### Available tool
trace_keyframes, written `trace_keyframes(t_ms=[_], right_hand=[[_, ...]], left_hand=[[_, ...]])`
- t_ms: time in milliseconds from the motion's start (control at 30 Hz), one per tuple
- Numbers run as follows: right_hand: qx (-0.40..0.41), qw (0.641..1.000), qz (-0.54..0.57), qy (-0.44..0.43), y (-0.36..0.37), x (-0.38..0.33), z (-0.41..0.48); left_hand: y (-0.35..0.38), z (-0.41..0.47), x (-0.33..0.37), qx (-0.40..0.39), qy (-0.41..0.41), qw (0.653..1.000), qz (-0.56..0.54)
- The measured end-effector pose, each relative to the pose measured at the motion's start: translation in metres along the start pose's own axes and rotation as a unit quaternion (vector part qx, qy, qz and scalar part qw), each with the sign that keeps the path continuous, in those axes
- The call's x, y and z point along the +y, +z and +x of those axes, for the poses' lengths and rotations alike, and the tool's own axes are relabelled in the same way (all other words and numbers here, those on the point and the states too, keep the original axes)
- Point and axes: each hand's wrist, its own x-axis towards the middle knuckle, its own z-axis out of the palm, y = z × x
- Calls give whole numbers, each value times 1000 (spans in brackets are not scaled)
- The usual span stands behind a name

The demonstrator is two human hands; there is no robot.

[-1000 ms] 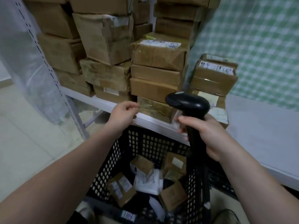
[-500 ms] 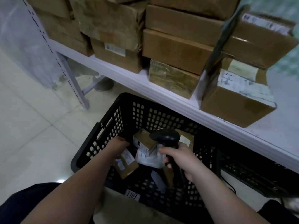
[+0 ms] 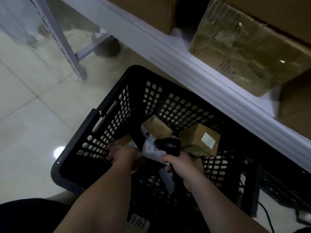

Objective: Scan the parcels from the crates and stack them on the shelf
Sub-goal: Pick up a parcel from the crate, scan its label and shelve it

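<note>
Pale floor (image 3: pixel 33 115), crate (image 3: pixel 168 101) closer — left hand (image 3: pixel 122 154) grips parcel (image 3: pixel 125 140), right hand (image 3: pixel 180 163) scanner (image 3: pixel 168 145)

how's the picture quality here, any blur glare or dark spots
Head view: dim overall, darkest inside the crate; a bright glare spot on the floor beside it; the left hand looks motion-blurred; tape on the shelf parcel glints.

— How were the arms?
— Both stretched down and forward, side by side.
— The hands?
— Left hand (image 3: pixel 123 153) knuckles up, fingers hidden. Right hand (image 3: pixel 180 163) gripped the scanner (image 3: pixel 168 145).
</note>
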Motion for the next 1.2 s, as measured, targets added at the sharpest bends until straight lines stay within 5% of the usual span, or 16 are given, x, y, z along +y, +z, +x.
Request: trace_keyframes(t_ms=[400,633,700,933,1200], right_hand=[[-2,999,32,18,4,11,29],[9,995,89,36,-9,12,11],[14,992,124,37,-12,10,-2],[19,974,222,-31,-26,5,-71],[6,949,295,-111,-39,7,-145]], left_hand=[[97,172,-47,19,-71,997,-9],[17,60,-11,-102,-8,981,-165],[20,74,-21,-125,8,965,-230],[-42,-99,-34,-299,63,884,-353],[-63,-197,-67,-382,136,812,-419]])
